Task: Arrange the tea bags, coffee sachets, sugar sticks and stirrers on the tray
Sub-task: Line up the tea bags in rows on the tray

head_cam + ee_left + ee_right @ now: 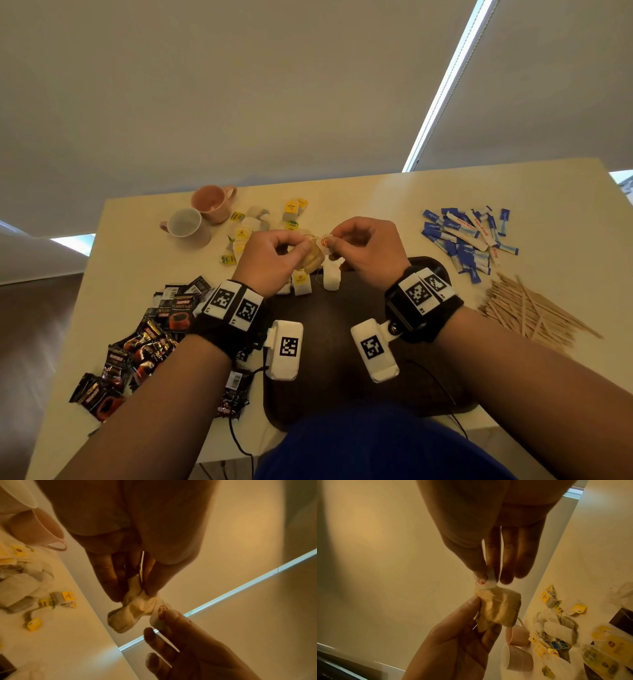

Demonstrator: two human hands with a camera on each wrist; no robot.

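Note:
Over the far edge of the dark brown tray (329, 342) my two hands hold one tea bag (313, 260) between them. My left hand (301, 245) pinches the bag's paper pouch (133, 609) between thumb and fingers. My right hand (337, 241) pinches its white tag (488, 584), which bears a red mark. A thin string wraps the pouch (500, 607). Two tea bags (301, 282) lie on the tray's far edge under my hands. More tea bags with yellow tags (253, 222) lie loose on the table beyond.
Black and red coffee sachets (144, 346) are heaped left of the tray. Blue and white sugar sticks (469, 240) lie at the right, wooden stirrers (527, 311) nearer. A pink mug (212, 202) and a white-lined mug (186, 226) stand at the back left.

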